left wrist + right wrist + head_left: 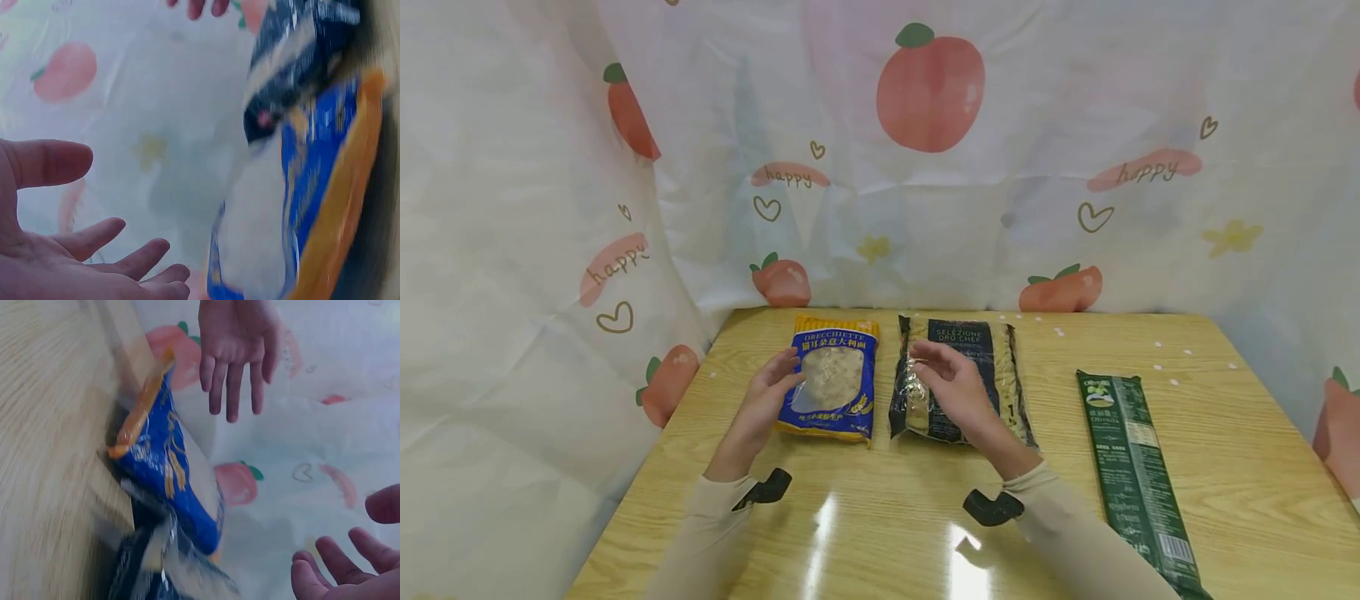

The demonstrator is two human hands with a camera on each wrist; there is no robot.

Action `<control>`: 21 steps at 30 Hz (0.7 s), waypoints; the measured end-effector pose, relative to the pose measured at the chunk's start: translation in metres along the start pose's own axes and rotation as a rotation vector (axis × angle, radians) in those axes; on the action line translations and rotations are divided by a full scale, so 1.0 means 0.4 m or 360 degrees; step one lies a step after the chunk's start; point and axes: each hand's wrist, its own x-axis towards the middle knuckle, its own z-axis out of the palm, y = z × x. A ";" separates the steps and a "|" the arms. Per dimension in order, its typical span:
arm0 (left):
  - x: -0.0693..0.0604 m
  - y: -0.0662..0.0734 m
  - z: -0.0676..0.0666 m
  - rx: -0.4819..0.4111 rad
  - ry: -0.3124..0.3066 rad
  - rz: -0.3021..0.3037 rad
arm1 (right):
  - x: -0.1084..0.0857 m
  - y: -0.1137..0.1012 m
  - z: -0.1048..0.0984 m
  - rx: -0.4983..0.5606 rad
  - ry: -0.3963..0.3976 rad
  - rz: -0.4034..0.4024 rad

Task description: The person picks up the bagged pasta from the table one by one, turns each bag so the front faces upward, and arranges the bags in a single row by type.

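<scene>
A blue and orange bag of orecchiette pasta [833,379] lies flat on the wooden table, with a clear window on its front. My left hand [765,397] hovers by its left side, fingers apart and holding nothing. Right of it lies a black bag of pasta [958,379] with a see-through strip. Over that bag hangs my right hand [955,387], its fingers loosely bent and its grasp empty. The left wrist view shows the left palm [94,262] spread beside the blue bag [319,169]. In the right wrist view the right fingers [340,562] are apart above the black bag [169,569].
A long green packet of spaghetti [1138,475] lies at the table's right side. The wooden table [880,517] backs onto a white curtain [1000,233] printed with fruit. Small pale flecks dot the table's far right. Black bands sit on both wrists.
</scene>
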 end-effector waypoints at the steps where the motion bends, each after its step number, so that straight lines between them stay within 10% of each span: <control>1: -0.006 0.005 0.012 0.0001 -0.0022 0.0018 | -0.011 -0.001 -0.018 -0.0038 0.0006 0.0002; 9: -0.056 0.025 0.120 -0.0132 -0.0197 0.0136 | -0.098 -0.023 -0.150 -0.0198 0.0086 -0.0010; 21: -0.119 0.022 0.265 -0.0389 -0.0528 0.0066 | -0.248 0.013 -0.328 -0.0559 0.0303 0.0055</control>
